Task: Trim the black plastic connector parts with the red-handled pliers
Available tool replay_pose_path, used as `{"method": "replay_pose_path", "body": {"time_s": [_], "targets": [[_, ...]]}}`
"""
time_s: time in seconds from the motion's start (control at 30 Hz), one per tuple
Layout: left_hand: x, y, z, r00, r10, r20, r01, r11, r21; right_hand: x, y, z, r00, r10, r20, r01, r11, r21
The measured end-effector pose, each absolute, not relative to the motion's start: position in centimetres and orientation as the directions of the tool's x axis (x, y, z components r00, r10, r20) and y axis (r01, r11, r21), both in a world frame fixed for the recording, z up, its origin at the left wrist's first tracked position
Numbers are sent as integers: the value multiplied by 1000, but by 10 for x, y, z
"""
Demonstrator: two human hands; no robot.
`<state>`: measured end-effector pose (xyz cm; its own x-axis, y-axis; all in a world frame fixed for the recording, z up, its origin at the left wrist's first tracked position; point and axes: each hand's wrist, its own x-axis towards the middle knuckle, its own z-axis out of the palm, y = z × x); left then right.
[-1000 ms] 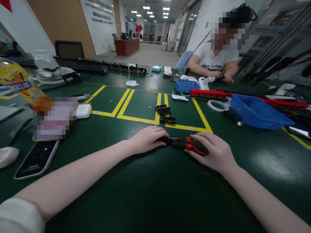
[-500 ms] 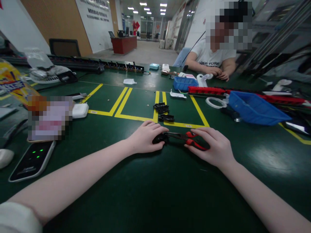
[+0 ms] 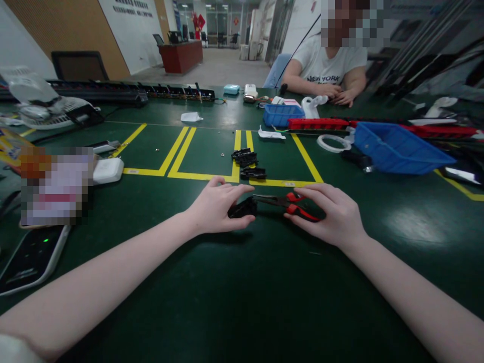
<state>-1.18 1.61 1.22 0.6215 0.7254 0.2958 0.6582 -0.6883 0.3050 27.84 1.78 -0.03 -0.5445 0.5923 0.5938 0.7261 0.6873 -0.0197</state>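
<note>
Pliers (image 3: pixel 289 204) with red and black handles lie just right of the frame's centre, on a dark green table (image 3: pixel 242 302). Their long axis runs nearly level across the frame, tilted slightly down to the right. The thin dark nose points left and the handles point right.

The nose tip meets a small black plastic part (image 3: pixel 244 207) at the centre of the frame. Whether the tip grips the part or only touches it cannot be told.

The left hand (image 3: pixel 217 206) comes in from the lower left, forearm stretched across the table, palm down. Its fingers are curled together over the black part, with the thumb below it, pinching it.

The right hand (image 3: pixel 335 217) comes in from the lower right, palm down, wrist low near the table. Its fingers are closed around the red handles, covering their ends.

Just above the hands, 2 small heaps of similar black parts (image 3: pixel 247 164) sit on yellow floor-style tape lines (image 3: pixel 181 151). A blue bin (image 3: pixel 397 148) is at the right. A second person's hands (image 3: pixel 338 93) rest on the table at the upper right.
</note>
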Motion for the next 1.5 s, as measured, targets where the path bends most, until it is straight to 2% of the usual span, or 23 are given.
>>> {"method": "replay_pose_path", "body": {"time_s": [0.27,0.47,0.63,0.87,1.2,1.5], "targets": [[-16,18,11,633,709,311,623,-705,339,279,17,-1,-547,603,580,728,685,-26],[-14,18,8,674,700,235,595,-703,390,278,17,-1,-553,590,589,721,693,-17],[-13,17,8,671,696,256,607,-714,348,278,18,-1,-553,593,585,722,692,-18],[-10,18,7,711,671,211,628,-741,239,277,18,-3,-573,582,577,706,708,-13],[-10,19,7,712,673,199,628,-738,247,277,17,-3,-575,595,562,697,715,-44],[-9,19,7,712,678,184,627,-731,269,276,17,-2,-535,640,552,707,696,-122]]}}
